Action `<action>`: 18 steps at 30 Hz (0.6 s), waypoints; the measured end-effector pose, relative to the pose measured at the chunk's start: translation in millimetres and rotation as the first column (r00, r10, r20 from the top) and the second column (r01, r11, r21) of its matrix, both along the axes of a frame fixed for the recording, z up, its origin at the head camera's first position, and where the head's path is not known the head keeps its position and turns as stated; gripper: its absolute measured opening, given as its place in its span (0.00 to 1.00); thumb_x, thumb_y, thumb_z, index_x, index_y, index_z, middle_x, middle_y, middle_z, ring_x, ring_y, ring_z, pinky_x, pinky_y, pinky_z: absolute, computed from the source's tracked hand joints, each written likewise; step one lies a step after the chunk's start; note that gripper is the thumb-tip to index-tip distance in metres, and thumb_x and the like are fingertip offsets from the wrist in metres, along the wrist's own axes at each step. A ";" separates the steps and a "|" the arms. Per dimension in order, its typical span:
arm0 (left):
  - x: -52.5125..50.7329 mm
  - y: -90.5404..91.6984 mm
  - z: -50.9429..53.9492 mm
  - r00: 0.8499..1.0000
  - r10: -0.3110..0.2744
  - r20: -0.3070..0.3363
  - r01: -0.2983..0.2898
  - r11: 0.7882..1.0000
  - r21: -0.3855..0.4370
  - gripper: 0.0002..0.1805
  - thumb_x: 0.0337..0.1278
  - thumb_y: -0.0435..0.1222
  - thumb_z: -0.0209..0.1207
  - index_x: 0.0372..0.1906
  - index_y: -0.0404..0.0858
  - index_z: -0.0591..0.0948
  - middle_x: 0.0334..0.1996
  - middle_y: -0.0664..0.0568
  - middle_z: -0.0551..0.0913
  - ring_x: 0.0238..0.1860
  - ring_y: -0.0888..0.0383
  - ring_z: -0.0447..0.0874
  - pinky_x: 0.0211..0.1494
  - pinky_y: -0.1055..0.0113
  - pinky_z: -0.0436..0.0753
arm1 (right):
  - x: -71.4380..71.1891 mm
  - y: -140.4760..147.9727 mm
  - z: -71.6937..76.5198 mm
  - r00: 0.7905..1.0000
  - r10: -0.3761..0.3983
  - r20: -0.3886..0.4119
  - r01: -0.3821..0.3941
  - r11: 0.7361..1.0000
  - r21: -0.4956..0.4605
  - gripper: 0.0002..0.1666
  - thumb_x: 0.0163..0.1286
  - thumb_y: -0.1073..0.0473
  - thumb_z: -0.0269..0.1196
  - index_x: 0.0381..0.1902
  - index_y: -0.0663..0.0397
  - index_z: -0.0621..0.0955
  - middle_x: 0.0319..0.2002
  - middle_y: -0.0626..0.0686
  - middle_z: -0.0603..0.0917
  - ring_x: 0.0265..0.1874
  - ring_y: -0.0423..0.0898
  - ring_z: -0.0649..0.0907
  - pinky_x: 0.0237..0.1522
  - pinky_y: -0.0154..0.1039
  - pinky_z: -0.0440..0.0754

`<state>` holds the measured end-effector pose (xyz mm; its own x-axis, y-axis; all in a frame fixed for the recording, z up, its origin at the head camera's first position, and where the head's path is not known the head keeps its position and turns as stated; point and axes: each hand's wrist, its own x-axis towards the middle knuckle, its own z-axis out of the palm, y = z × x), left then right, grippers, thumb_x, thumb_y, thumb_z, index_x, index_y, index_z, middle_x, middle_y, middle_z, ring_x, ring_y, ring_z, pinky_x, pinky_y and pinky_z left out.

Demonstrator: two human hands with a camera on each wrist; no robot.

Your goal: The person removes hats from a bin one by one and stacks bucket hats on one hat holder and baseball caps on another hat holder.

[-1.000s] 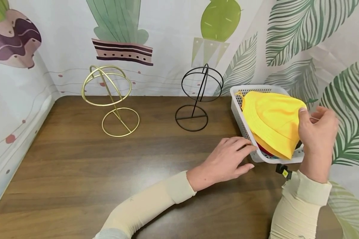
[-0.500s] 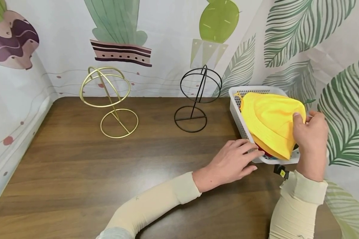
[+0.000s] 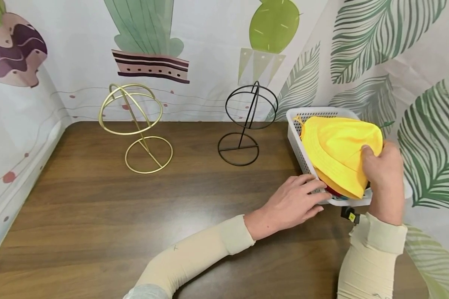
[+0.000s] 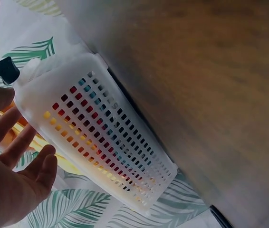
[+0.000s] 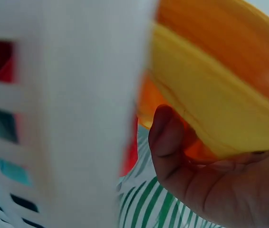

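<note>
A yellow bucket hat (image 3: pixel 342 147) lies tilted on top of a white perforated basket (image 3: pixel 297 145) at the right. My right hand (image 3: pixel 385 174) pinches the hat's right side, thumb above and the other fingers beneath. The right wrist view shows that hand (image 5: pixel 210 185) below the hat's yellow brim (image 5: pixel 210 90). At the basket's near left corner is my left hand (image 3: pixel 289 203), its fingers relaxed and extended over the rim. Seen from the left wrist, the hand (image 4: pixel 15 180) stays loose beside the basket wall (image 4: pixel 101 128). Red and blue cloth shows through the holes.
A gold wire hat stand (image 3: pixel 144 141) and a black wire hat stand (image 3: pixel 243 137) stand toward the back of the brown wooden table (image 3: pixel 134 232). Patterned cloth (image 3: pixel 209 41) hangs behind the table and along its sides.
My right hand has shifted left and onto the hat, its thumb now farther in over the fabric. The left hand has slid slightly right, over the basket rim. The hat has barely moved.
</note>
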<state>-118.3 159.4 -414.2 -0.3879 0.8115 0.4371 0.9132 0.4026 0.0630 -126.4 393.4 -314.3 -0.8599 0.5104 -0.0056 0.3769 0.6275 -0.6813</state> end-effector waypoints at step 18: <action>-3.4 8.3 0.4 0.998 0.034 -0.045 -0.031 0.997 0.069 0.12 0.79 0.46 0.59 0.58 0.60 0.87 0.60 0.66 0.82 0.65 0.60 0.75 0.66 0.69 0.74 | -1.6 -9.1 1.1 0.989 -0.084 -0.118 0.081 0.996 -0.026 0.32 0.83 0.53 0.49 0.74 0.69 0.68 0.50 0.55 0.76 0.38 0.40 0.77 0.31 0.23 0.75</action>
